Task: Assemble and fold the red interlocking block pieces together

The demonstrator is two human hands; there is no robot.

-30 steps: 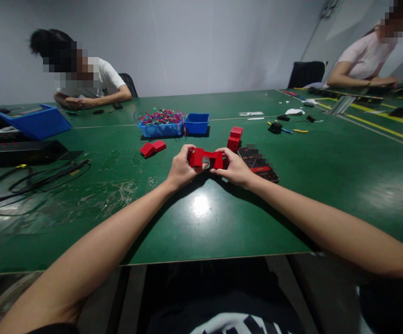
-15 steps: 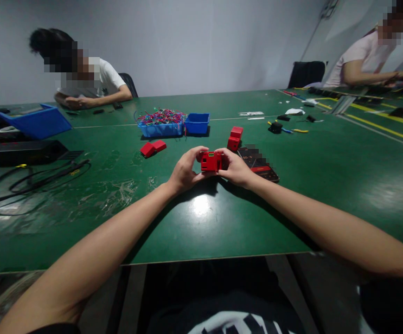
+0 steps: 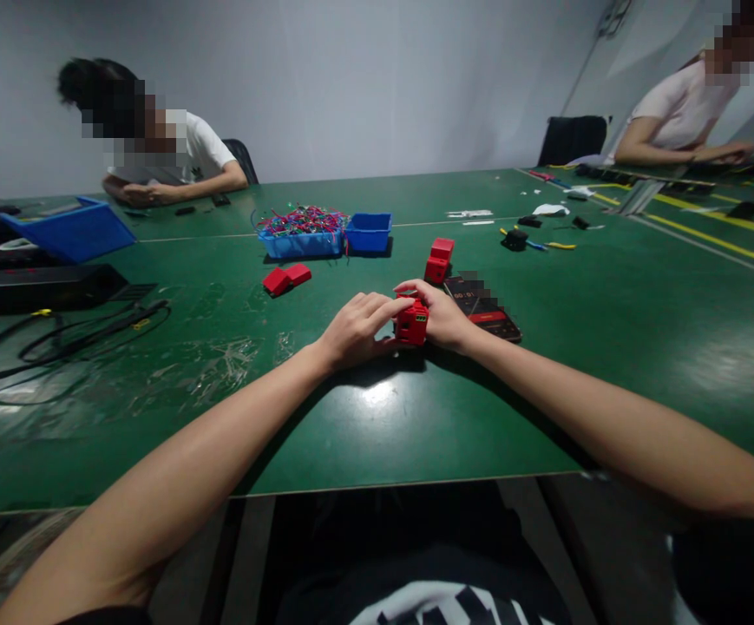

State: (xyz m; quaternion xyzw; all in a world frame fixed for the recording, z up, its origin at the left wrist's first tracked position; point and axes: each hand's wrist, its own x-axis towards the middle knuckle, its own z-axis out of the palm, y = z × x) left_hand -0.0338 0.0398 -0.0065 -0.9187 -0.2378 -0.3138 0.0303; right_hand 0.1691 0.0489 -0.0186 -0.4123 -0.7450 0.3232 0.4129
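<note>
Left hand [image 3: 360, 328] was narrowed on a small red box [image 3: 411, 325], fingers over the top, thumb low at the near side. Right hand [image 3: 442, 317] was closed in on the same box from the right, one finger reaching across behind the top; its thumb was mostly hidden, so couldn't tell its exact hold. Box sat between both hands, low over the green table [image 3: 377, 434], at the middle of the near half; couldn't tell if its underside touched. A small green connector [image 3: 422, 318] showed on the face toward the wearer.

Handling, judged by looks: hard plastic, light, stiff, walls unlikely to give. Smooth faces, perhaps slightly slippery to dry fingertips. Connector seemed the delicate bit; best hold was on the plain side walls or the outer edges, clear of that opening. Couldn't tell if the box was one piece or two halves pressed together.

Just beyond the right hand stood a red stack [image 3: 440, 259], next to a phone [image 3: 490, 321] lying flat. Farther left lay two red blocks [image 3: 285, 278], touching. Behind those: a blue bin [image 3: 304, 246] heaped with thin coloured wires [image 3: 302, 219], a smaller blue bin [image 3: 369, 234] beside it. Black cables [image 3: 57, 334] lay far left. Two co-workers, one in a white shirt [image 3: 200, 148], sat across the table.
</note>
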